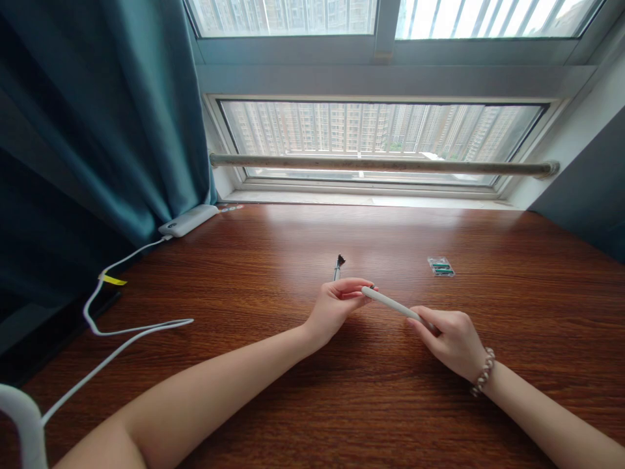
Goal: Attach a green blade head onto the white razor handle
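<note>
A slim white stick (390,301) runs slantwise between my hands above the table. My right hand (452,339) is closed round its lower right end. At the upper left end, the fingers of my left hand (336,312) are pinched together with a small dark thing (372,286) at their tips, too small to name. Just beyond my left hand lies a thin metallic piece with a dark, brush-like end (340,260), its near part hidden by that hand. Farther right rests a small clear pack (441,266) with green, battery-like cylinders in it.
Under everything spreads a brown wood-grain table (293,404). At the back left a white power strip (189,220) lies against the blue curtain (161,117). Its white cord (141,333) loops along the left side. A rail (381,164) crosses before the window.
</note>
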{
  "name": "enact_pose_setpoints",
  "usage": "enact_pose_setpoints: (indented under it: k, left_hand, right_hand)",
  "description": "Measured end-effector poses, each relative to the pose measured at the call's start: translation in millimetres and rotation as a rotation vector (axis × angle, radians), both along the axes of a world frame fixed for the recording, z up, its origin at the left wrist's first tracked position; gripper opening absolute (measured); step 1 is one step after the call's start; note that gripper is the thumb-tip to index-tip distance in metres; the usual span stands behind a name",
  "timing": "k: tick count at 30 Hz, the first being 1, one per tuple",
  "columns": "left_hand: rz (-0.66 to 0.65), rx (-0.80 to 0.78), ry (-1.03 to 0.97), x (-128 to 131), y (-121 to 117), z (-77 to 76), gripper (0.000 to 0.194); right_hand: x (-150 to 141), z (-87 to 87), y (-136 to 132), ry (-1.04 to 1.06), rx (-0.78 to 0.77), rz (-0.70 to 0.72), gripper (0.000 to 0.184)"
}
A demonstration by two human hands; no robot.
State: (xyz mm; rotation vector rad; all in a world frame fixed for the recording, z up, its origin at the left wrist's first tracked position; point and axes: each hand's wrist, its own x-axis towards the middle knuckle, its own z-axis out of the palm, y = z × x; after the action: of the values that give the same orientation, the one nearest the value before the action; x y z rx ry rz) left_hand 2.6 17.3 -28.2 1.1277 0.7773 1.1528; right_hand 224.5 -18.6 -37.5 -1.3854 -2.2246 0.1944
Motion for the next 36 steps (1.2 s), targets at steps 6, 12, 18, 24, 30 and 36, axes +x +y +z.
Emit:
enact_pose_setpoints:
  k: [6, 12, 18, 24, 30, 36]
  left_hand:
    - [-0.014, -0.014, -0.008, -0.3, -1.7, 2.5, 0.032]
    - [0.013, 0.013, 0.006, -1.0, -1.5, 1.8, 0.026]
    - [0.031, 0.030, 0.005, -2.2, -0.8, 1.4, 0.026]
    - [0.040, 0.029, 0.076, -3.1, 0.0, -2.9, 0.025]
    - [0.043, 0.068, 0.098, -1.9, -0.6, -3.8, 0.024]
    - [0.040, 0.107, 0.115, -2.1, -0.5, -2.8, 0.026]
  right_hand:
    - [0.3, -0.2, -0.4, 0.006, -0.008, 0.019, 0.025]
    - [0.2, -0.2, -0.8, 0.022, -0.008, 0.010, 0.025]
    - [0.0, 0.5, -1.4, 0.028, -0.001, -0.005, 0.025]
    - [0.1, -0.5, -1.2, 0.064, 0.006, -0.019, 0.025]
    - [1.2, -2.6, 0.2, 0.044, -0.012, -0.067, 0.028]
    - [0.8, -2.4, -0.1, 0.039, -0.010, -0.062, 0.029]
